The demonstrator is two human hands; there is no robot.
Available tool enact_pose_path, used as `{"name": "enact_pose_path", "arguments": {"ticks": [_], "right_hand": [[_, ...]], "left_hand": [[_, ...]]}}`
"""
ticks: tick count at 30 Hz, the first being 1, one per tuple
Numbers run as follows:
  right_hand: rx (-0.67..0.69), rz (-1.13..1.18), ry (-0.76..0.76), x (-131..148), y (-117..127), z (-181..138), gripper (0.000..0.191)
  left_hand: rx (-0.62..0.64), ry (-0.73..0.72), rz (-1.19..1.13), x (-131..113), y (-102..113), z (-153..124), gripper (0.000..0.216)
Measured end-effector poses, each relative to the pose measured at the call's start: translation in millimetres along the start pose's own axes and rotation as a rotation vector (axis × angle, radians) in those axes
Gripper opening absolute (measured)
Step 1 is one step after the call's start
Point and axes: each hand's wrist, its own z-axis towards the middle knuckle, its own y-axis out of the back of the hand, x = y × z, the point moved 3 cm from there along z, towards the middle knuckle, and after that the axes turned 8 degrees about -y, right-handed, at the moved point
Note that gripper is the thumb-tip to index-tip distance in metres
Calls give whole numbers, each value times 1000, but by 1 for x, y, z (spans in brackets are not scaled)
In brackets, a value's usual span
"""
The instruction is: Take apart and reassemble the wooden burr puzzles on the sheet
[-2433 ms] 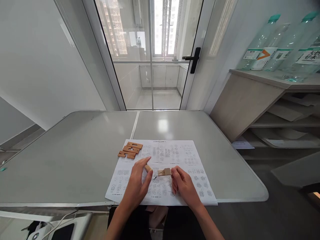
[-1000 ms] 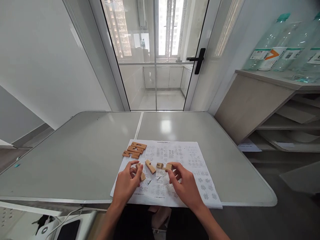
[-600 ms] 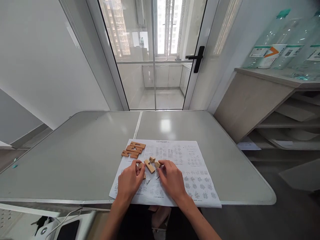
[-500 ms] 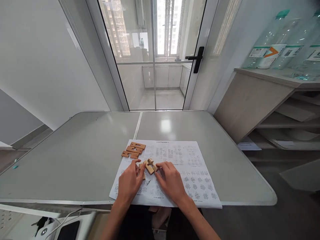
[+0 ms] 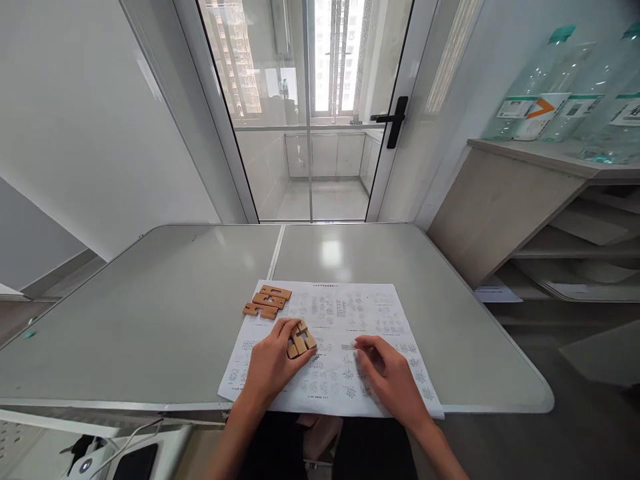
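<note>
My left hand (image 5: 273,360) is closed around a cluster of light wooden puzzle blocks (image 5: 303,341), thumb along the near side and fingers over the far left. Part of the cluster is hidden under those fingers. Off to the right, my right hand (image 5: 387,373) hovers over or rests on the printed sheet (image 5: 330,383), its fingers loosely curved, with a gap between thumb and forefinger and nothing seen in it. Beyond my left hand, several flat brown wooden pieces with cut-outs (image 5: 269,300) lie in a stepped stack on the sheet's far left corner.
The sheet, covered in small diagrams, lies on a grey table (image 5: 165,320). A glass door with a black handle (image 5: 397,122) stands behind it. Plastic bottles (image 5: 565,93) sit on a shelf unit (image 5: 515,193) to the right. A phone (image 5: 136,461) lies at lower left.
Both hands were at the wooden blocks; my right hand has let go and moved right. My left hand now wraps the blocks, which sit closer together. The brown pieces stay put.
</note>
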Motion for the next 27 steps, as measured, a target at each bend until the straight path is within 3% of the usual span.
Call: {"name": "enact_pose_path", "arguments": {"ticks": [9,18,21,24,27], "right_hand": [[-8,56,-26,2,-3,-1,31],[4,39,-41,-2,-4,0,34],[8,43,-57,-3,-4,1,34],[10,49,-69,-3,-4,1,36],[17,53,-69,-2,-3,1,37]], "left_hand": [[-257,318,172,31,24,-30,51],[-255,480,188,54,34,-26,58],[-285,464,115,55,34,-24,66],[-435,492,-109,60,38,-29,77],[-582,577,-365,66,42,-39,65]]}}
